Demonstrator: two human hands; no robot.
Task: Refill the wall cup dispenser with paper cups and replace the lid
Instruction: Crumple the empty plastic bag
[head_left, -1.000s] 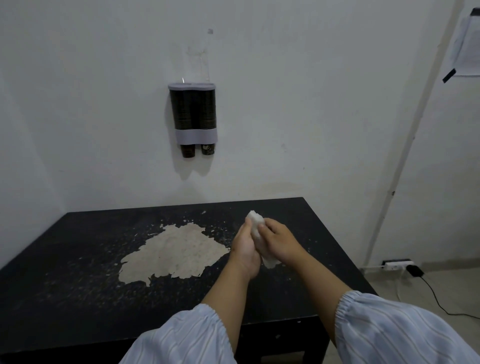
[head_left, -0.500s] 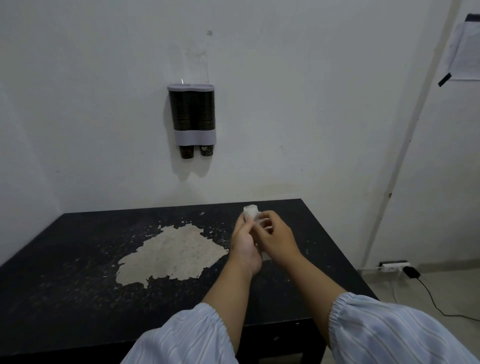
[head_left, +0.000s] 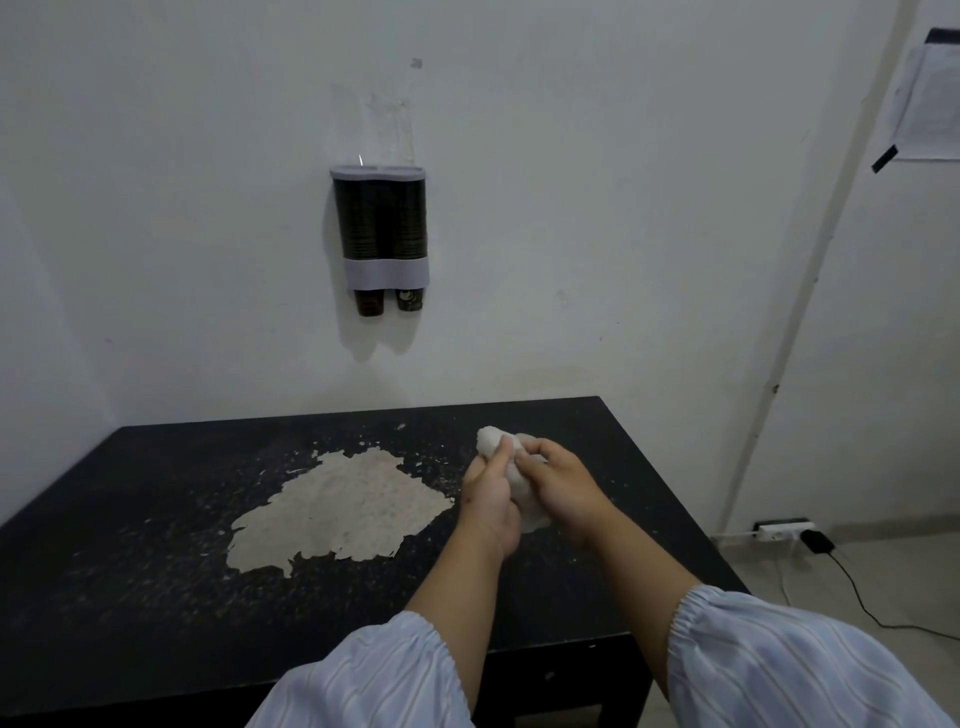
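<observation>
At lower centre, the left hand (head_left: 488, 499) and right hand (head_left: 563, 488) both grip what looks like a crumpled white tissue (head_left: 511, 467) above the worn black table (head_left: 156, 597), while the lidded, cup-filled wall dispenser (head_left: 380, 234) hangs at upper centre.

Black table (head_left: 156, 597) against a white wall, its dark top worn and speckled with pale flecks. A large irregular patch (head_left: 343, 512) of bare, tan material shows near the centre of the top, where the black finish is missing.
</observation>
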